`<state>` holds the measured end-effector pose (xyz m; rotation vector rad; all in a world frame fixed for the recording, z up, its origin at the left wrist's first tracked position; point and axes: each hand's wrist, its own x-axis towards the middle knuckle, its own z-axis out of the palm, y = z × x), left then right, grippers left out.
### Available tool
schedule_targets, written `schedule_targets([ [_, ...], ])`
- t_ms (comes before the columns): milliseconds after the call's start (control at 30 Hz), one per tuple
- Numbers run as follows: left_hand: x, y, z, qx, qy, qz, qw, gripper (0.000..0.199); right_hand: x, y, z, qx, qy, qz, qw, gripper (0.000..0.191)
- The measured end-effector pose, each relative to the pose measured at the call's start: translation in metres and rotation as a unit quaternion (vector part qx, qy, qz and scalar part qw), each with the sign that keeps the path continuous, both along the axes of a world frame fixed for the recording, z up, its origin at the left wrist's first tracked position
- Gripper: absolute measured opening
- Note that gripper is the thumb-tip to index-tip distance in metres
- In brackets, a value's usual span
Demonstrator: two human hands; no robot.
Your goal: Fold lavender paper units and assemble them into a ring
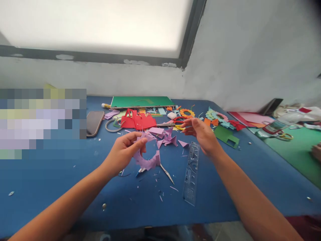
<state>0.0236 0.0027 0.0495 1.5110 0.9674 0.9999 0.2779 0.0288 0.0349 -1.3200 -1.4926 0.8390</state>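
My left hand (129,147) pinches one end of a curved purple folded-paper ring (147,163), raised over the blue table. The ring has a gap on its upper right side. My right hand (200,134) is lifted, fingers apart, with nothing visible in it, above the clear plastic ruler (192,174). Between the hands lie loose purple folded paper pieces (170,138). Below the ring, a pointed metal tool (167,173) and a blue-and-white pen (140,172) rest on the table, both partly hidden. Red-handled scissors (173,124) lie near my right fingertips.
A phone (95,123) lies at left beside a pixelated area. Red paper (139,119), a green board (142,101) and an orange paper ring (187,113) are farther back. At right are a multicoloured paper ring (213,115), a green card (227,136) and another person's hand (316,152).
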Motion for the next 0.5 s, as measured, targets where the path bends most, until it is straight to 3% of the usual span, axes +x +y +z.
schedule_targets([
  [133,-0.001,0.001,0.012,-0.024,0.062,-0.082,0.994,0.021,0.006,-0.005,0.009,-0.019,-0.166,0.058,0.984,0.032],
  [233,-0.002,0.004,0.011,-0.032,0.114,-0.132,0.984,0.026,0.002,-0.002,0.008,-0.023,-0.268,0.054,0.962,0.023],
  [367,-0.005,0.012,-0.005,-0.037,0.123,-0.114,0.985,0.03,-0.009,0.01,0.002,-0.058,-0.363,0.016,0.93,0.038],
  [500,-0.007,0.017,-0.023,-0.052,0.11,-0.09,0.988,0.03,-0.017,0.022,-0.003,-0.133,-0.407,0.06,0.902,0.027],
])
